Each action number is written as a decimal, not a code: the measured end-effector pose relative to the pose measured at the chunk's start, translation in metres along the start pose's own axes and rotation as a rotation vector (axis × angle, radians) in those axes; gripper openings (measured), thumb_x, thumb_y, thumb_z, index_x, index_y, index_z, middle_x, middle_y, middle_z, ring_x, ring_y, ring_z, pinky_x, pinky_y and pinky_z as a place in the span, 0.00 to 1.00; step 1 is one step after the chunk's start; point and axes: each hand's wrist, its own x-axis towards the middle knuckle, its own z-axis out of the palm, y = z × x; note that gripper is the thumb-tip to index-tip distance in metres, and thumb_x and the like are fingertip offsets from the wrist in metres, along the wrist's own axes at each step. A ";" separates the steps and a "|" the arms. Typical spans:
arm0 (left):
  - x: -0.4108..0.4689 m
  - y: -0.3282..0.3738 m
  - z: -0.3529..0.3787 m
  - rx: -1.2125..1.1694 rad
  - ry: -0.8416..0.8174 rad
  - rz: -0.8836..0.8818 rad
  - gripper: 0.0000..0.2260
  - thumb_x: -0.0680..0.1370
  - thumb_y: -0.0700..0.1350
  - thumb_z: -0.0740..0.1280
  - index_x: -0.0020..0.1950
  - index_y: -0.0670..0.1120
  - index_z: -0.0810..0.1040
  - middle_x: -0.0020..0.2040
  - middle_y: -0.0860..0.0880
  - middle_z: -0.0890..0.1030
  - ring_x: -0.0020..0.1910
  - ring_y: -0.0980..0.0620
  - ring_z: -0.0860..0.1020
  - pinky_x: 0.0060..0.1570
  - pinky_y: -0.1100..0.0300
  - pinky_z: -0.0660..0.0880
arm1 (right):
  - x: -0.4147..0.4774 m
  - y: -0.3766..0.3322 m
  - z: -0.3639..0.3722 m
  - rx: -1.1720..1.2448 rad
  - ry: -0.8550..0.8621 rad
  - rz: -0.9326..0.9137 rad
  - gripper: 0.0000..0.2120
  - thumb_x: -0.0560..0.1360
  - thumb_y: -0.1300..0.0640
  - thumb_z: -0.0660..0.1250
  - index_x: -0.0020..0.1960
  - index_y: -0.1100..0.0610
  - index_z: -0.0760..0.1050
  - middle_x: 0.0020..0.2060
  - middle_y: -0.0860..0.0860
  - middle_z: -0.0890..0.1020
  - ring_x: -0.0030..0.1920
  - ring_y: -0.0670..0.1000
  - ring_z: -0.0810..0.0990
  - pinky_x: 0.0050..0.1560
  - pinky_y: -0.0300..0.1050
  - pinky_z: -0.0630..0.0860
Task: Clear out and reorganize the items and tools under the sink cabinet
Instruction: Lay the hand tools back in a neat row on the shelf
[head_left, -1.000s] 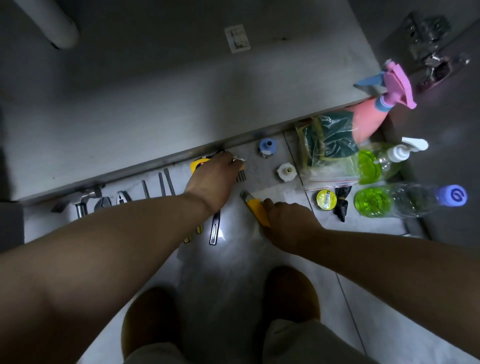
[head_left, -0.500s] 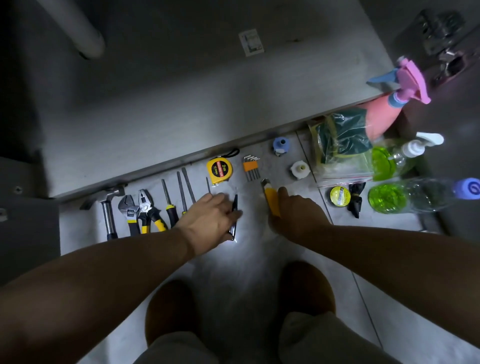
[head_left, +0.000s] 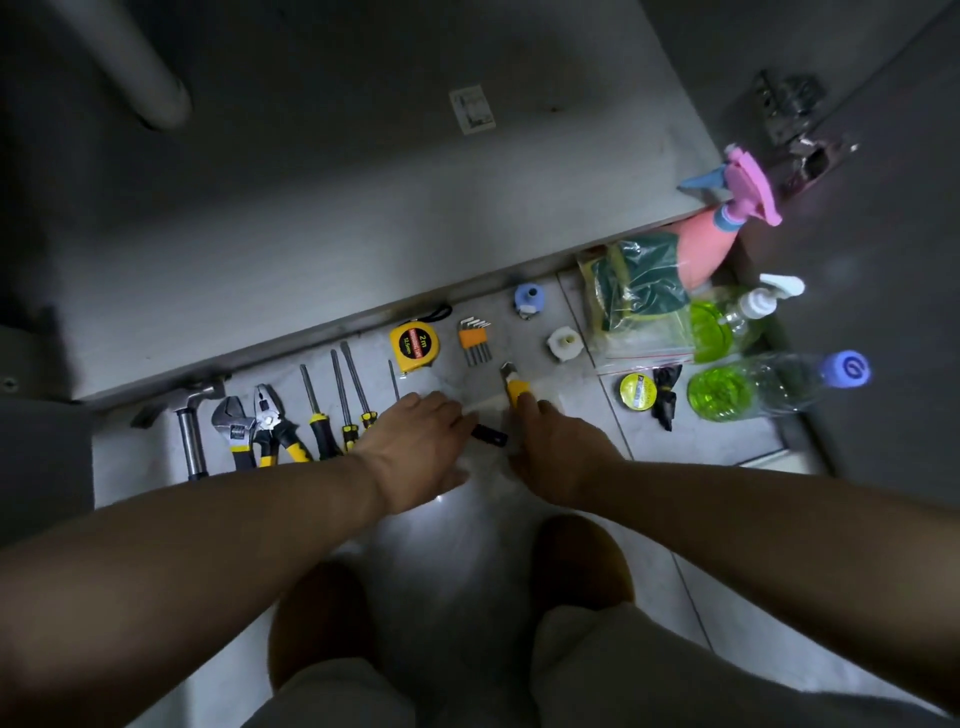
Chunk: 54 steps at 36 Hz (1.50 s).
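Observation:
Tools lie in a row on the grey floor tile (head_left: 597, 431) in front of the open sink cabinet (head_left: 363, 218). My left hand (head_left: 421, 447) lies palm down beside the screwdrivers (head_left: 343, 395), its fingers on a slim black tool (head_left: 489, 435) whose end sticks out to the right. My right hand (head_left: 558, 447) grips the handle of a yellow utility knife (head_left: 516, 385), forefinger along it, blade end pointing at the cabinet. A yellow tape measure (head_left: 414, 343) and an orange hex key set (head_left: 474, 340) lie just beyond my hands.
At the left lie a hammer (head_left: 189, 426), an adjustable wrench (head_left: 234, 423) and pliers (head_left: 272, 423). To the right are a blue cap (head_left: 529, 299), white fitting (head_left: 563, 343), bagged sponges (head_left: 636, 291), pink spray bottle (head_left: 727, 228), two green bottles (head_left: 748, 384), tape roll (head_left: 638, 391). My shoes are below.
My left hand drew back from the tape measure and hex keys to the slim black tool and turned it sideways. My right hand slid the utility knife a little toward the cabinet.

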 end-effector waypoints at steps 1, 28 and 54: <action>-0.004 -0.004 -0.007 -0.015 -0.007 0.013 0.31 0.80 0.65 0.60 0.78 0.50 0.63 0.67 0.48 0.73 0.65 0.46 0.71 0.64 0.52 0.68 | -0.004 -0.002 -0.004 0.004 -0.062 -0.033 0.32 0.78 0.46 0.65 0.74 0.57 0.56 0.62 0.59 0.75 0.55 0.63 0.80 0.52 0.56 0.79; -0.160 -0.035 0.001 -0.800 0.361 -1.001 0.09 0.79 0.43 0.68 0.59 0.46 0.79 0.57 0.42 0.76 0.52 0.41 0.79 0.54 0.50 0.78 | -0.009 -0.067 -0.063 -0.270 -0.055 -0.047 0.23 0.76 0.54 0.68 0.68 0.56 0.67 0.62 0.58 0.71 0.58 0.60 0.77 0.54 0.51 0.76; -0.161 -0.061 0.078 -0.890 0.304 -1.611 0.18 0.77 0.40 0.69 0.66 0.41 0.72 0.64 0.35 0.73 0.63 0.32 0.73 0.62 0.37 0.75 | 0.046 -0.073 0.046 0.256 0.183 0.282 0.13 0.82 0.52 0.59 0.63 0.56 0.65 0.57 0.58 0.77 0.54 0.60 0.80 0.53 0.58 0.80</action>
